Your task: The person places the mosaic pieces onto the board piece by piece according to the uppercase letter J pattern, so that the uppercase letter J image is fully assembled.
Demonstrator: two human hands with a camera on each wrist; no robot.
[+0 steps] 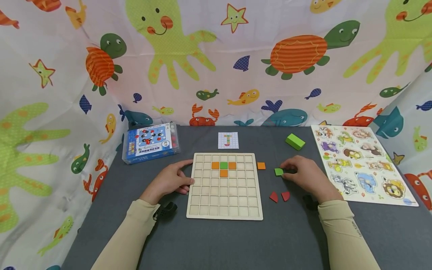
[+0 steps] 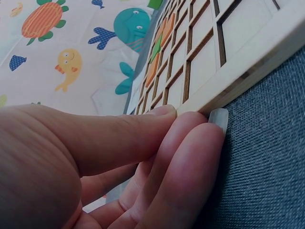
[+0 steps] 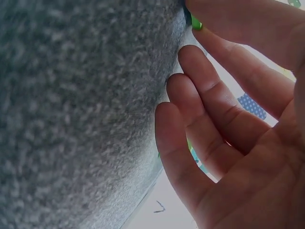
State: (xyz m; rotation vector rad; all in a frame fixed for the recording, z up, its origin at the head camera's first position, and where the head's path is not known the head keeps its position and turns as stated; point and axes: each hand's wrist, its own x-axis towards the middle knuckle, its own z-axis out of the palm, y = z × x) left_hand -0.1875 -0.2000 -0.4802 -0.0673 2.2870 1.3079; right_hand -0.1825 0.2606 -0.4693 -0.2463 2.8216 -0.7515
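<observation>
green tile (image 1: 278,171): on counter (image 1: 216,243), off right edge of board (image 1: 224,191) | right hand (image 1: 305,176): pinching tile | left hand (image 1: 170,179): gripping board's left edge | tile likely light, stiff, maybe slick; best held by opposite sides

place: looks like a play corner | sea-animal curtain (image 1: 236,67) beyond right hand (image 1: 307,175) | animal board (image 1: 366,165) to its right

Your head view looks forward and down; each wrist view (far nearer) faces your fingers (image 2: 183,171); head and left wrist share the board (image 1: 228,191).
</observation>
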